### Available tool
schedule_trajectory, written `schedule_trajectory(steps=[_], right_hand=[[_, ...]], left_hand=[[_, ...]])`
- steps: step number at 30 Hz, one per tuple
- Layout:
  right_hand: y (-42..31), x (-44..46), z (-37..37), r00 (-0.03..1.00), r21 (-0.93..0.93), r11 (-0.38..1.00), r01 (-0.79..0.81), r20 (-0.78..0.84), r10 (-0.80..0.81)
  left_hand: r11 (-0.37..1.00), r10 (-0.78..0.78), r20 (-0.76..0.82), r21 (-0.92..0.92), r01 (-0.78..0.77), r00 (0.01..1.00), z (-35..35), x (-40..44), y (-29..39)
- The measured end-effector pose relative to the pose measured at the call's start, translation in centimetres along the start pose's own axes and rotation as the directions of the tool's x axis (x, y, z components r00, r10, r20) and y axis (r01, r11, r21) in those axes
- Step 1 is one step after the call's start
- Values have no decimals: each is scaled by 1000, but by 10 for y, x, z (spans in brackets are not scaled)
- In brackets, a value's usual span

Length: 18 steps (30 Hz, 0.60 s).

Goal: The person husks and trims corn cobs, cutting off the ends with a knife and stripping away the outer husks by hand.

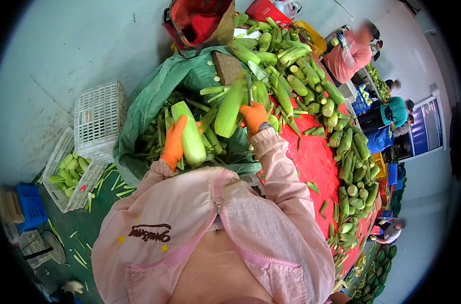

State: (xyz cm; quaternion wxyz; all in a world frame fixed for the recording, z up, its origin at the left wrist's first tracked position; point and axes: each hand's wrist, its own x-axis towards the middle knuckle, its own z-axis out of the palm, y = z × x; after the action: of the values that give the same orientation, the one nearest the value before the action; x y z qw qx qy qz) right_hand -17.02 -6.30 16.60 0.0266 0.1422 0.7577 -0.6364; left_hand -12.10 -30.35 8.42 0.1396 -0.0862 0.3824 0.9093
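At left, pale corn point(69, 175) in a white crate point(58, 152), maybe put there to stay together. Next, gripped in the left hand point(174, 143), one pale cob point(191, 136), held over the big green sack point(129, 137), likely to catch leafy scraps point(216, 144). Close by, a blurry green piece point(230, 109), hard to tell if held. Gripped in the right hand point(254, 117), a knife-like tool point(249, 90), perhaps for cutting. Farther right, on red cloth point(309, 157), a green corn heap point(346, 143), likely for easy reach

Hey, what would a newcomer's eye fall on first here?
Probably the orange-gloved left hand and right hand near the centre, the left gripping a pale ear of corn over a green sack. Next, the red surface to their right, with heaped corn along its right side.
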Motion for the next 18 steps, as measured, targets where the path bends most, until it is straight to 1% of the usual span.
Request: schedule_trajectory(steps=[1,2,3,4,5,6,7,8,9,10,11,13,15,17,18], right_hand=[[0,6,-4,999,-411,911,16,-19,-26],[2,6,-2,995,-554,829,76,-14,-100],[6,6,0,984,-681,721,129,2,-175],[14,2,10,948,-509,819,266,-17,-318],[-35,-33,24,996,-336,940,60,80,-35],[-43,-45,33,984,-134,990,48,177,-24],[-44,-51,41,962,73,997,15,269,-35],[-43,-52,46,945,90,996,-24,326,-6],[-43,-52,50,923,105,993,-63,384,18],[-44,-51,52,909,128,986,-105,414,43],[-42,-50,52,910,131,986,-103,414,40],[-37,-46,53,901,189,971,-146,430,52],[-39,-47,51,892,168,972,-166,445,76],[-42,-51,51,893,220,954,-205,442,90],[-42,-52,51,893,220,955,-201,442,86]], left_hand=[[999,18,-27,37,-17,999,3,-2,3],[999,22,-24,37,-21,999,2,0,3],[943,181,26,280,-181,983,-1,4,3],[805,314,111,495,-326,943,-2,7,3],[806,308,113,496,-322,945,1,6,3],[699,383,179,585,-411,906,5,3,6],[571,444,256,657,-492,859,11,0,10],[616,431,244,624,-481,868,21,-7,15],[614,427,249,626,-481,869,25,-9,15],[541,448,264,681,-494,854,28,-11,16],[462,469,279,730,-503,838,30,-12,16],[437,481,283,744,-507,830,31,-13,17],[415,489,286,755,-508,824,28,-14,15],[304,514,315,803,-513,798,24,-12,14],[302,516,317,802,-516,795,25,-13,15]])
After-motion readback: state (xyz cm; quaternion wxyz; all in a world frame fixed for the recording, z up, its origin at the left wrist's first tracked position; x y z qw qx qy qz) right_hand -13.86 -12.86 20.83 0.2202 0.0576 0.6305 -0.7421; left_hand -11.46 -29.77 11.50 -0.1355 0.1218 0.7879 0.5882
